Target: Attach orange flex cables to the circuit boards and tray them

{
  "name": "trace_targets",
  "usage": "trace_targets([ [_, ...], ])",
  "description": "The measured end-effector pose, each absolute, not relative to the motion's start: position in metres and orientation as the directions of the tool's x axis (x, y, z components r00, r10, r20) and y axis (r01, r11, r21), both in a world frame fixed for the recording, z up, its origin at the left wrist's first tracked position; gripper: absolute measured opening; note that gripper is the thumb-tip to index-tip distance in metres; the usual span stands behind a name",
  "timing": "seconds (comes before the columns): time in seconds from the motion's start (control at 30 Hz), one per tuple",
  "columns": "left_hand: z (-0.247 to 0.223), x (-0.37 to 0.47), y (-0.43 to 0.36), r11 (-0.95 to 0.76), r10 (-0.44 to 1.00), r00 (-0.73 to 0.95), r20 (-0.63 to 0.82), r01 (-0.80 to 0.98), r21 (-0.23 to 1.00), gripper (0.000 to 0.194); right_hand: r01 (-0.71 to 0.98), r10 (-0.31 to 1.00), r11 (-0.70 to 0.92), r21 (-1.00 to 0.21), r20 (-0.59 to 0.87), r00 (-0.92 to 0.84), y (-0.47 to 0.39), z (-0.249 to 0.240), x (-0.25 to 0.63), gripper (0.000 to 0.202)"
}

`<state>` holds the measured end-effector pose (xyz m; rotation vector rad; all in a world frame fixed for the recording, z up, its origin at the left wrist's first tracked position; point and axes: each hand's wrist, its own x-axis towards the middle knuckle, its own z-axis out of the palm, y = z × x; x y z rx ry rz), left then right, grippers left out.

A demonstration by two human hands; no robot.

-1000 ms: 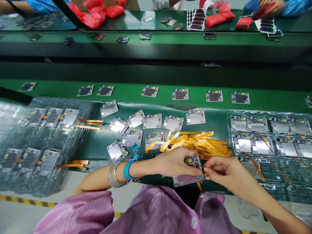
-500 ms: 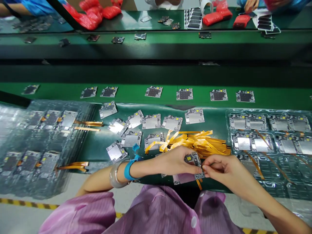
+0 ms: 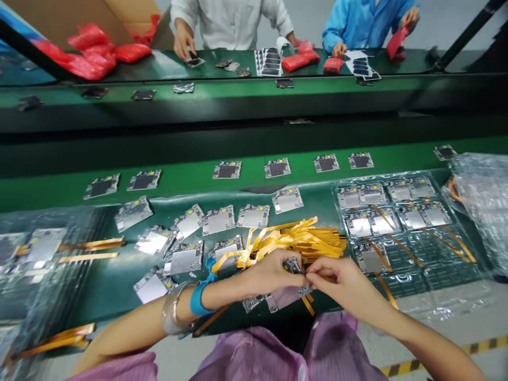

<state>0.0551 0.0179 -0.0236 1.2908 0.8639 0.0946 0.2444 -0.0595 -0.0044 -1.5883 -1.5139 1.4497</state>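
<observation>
My left hand (image 3: 273, 275), with a blue band and a clear bangle on its wrist, grips a small circuit board (image 3: 292, 266) near the table's front edge. The fingertips of my right hand (image 3: 329, 278) are pinched together at the board's right side; what they hold is too small to make out. Just beyond my hands lies a heap of orange flex cables (image 3: 301, 241). Several silver-plated boards (image 3: 218, 219) are spread to the left of the heap. Under my hands another board (image 3: 280, 300) is partly hidden.
A clear tray (image 3: 432, 264) with boards and cables is at the right, bubble wrap (image 3: 482, 206) beyond it. Stacked trays (image 3: 79, 227) stand at the left. Boards lie on the green belt (image 3: 178, 182). Across it, two people handle parts near red bags (image 3: 93, 53).
The view has swung right and up, showing more of the people opposite and the bubble wrap. My hands remain together at the board. Boards on the near belt have shifted relative to the table.
</observation>
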Motion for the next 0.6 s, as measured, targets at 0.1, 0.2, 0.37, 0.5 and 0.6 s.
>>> trace_targets([
  [0.1, -0.011, 0.057, 0.016, 0.154, 0.65, 0.646, -0.401, 0.405, 0.901, 0.017, 0.618, 0.985, 0.126, -0.776, 0.172, 0.014, -0.074, -0.005, 0.244, 0.02],
  [0.2, 0.002, 0.06, 0.007, 0.015, 0.725, 0.602, -0.334, 0.471, 0.882, 0.017, 0.765, 0.902, 0.269, -0.586, 0.431, 0.013, -0.087, -0.006, 0.242, 0.025],
  [0.37, 0.016, 0.073, -0.017, -0.256, 0.739, 0.647, -0.189, 0.529, 0.809, 0.012, 0.72, 0.93, 0.257, -0.645, 0.367, -0.003, -0.096, 0.002, 0.244, 0.02],
  [0.5, 0.028, 0.09, -0.015, -0.365, 0.614, 0.788, -0.052, 0.342, 0.866, 0.014, 0.575, 0.997, 0.005, -0.818, 0.051, 0.064, -0.119, 0.016, 0.283, 0.024],
  [0.6, 0.024, 0.104, 0.031, -0.405, 0.65, 0.76, 0.013, 0.332, 0.852, 0.027, 0.419, 0.925, -0.378, -0.826, -0.35, 0.145, -0.157, 0.007, 0.351, 0.032],
])
